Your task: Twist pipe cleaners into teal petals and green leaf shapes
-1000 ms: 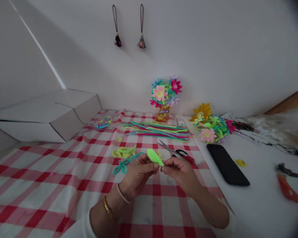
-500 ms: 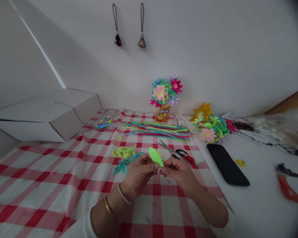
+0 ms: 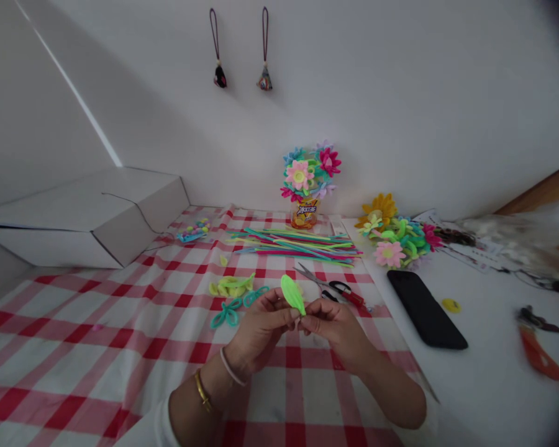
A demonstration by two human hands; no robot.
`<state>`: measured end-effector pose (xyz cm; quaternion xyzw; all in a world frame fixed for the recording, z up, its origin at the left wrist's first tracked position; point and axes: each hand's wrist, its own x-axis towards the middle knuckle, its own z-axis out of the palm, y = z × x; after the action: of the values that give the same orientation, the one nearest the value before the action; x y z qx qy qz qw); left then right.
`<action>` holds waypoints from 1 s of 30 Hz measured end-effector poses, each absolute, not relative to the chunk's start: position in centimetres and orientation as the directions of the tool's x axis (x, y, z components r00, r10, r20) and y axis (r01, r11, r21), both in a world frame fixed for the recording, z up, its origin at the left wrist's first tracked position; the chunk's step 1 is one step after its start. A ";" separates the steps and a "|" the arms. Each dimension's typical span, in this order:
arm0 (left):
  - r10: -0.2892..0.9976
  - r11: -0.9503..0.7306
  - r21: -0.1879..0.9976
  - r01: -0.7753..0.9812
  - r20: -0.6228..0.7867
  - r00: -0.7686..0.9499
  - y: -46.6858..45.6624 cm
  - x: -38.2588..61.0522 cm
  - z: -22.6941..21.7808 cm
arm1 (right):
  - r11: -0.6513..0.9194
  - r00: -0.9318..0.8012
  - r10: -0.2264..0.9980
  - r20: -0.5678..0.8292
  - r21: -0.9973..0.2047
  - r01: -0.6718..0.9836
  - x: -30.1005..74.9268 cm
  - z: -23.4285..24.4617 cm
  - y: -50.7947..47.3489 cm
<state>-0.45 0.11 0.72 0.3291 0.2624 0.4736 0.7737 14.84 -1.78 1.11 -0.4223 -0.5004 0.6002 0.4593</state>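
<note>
A bright green pipe-cleaner leaf (image 3: 292, 293) stands tilted between my two hands, its narrow base pinched low down. My left hand (image 3: 266, 321) grips that base between thumb and fingers. From the other side, my right hand (image 3: 334, 326) closes thumb and fingertips on the same end; the exact contact is partly hidden. Just beyond my left hand lie teal pipe-cleaner loops (image 3: 227, 313) and a pile of yellow-green pieces (image 3: 231, 286). Scissors (image 3: 323, 282) rest behind my right hand, beside a red-handled tool (image 3: 354, 299).
A bundle of colourful pipe cleaners (image 3: 298, 245) lies across the checked cloth (image 3: 97, 347). Behind it stands a container of flowers (image 3: 306, 214). To the right are more flowers (image 3: 394, 236), a black phone (image 3: 426, 308) and orange-handled pliers (image 3: 540, 354). A white box (image 3: 135, 217) sits left.
The green leaf has tipped slightly more upright in my fingers. Both hands keep their hold in nearly the same place.
</note>
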 end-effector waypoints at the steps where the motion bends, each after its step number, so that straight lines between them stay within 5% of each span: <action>1: 0.909 0.333 0.759 -0.559 -0.102 0.404 0.2 -0.5 0.7 | -0.077 -0.220 0.974 -0.048 -0.989 -0.129 14.8 1.1 -1.8; 23: 0.922 0.316 0.763 -0.563 -0.108 0.372 -0.2 -0.4 1.0 | -0.110 -0.234 0.970 -0.070 -0.981 -0.162 14.8 0.9 -1.8; 30: 0.889 0.355 0.801 -0.481 -0.130 0.439 0.1 -0.6 0.9 | -0.055 -0.209 0.977 -0.047 -0.998 -0.032 15.1 1.6 -1.7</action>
<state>-0.63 0.06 0.93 0.3535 0.2881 0.4442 0.7712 15.09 -1.69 1.59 -0.4482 -0.5270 0.5716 0.4412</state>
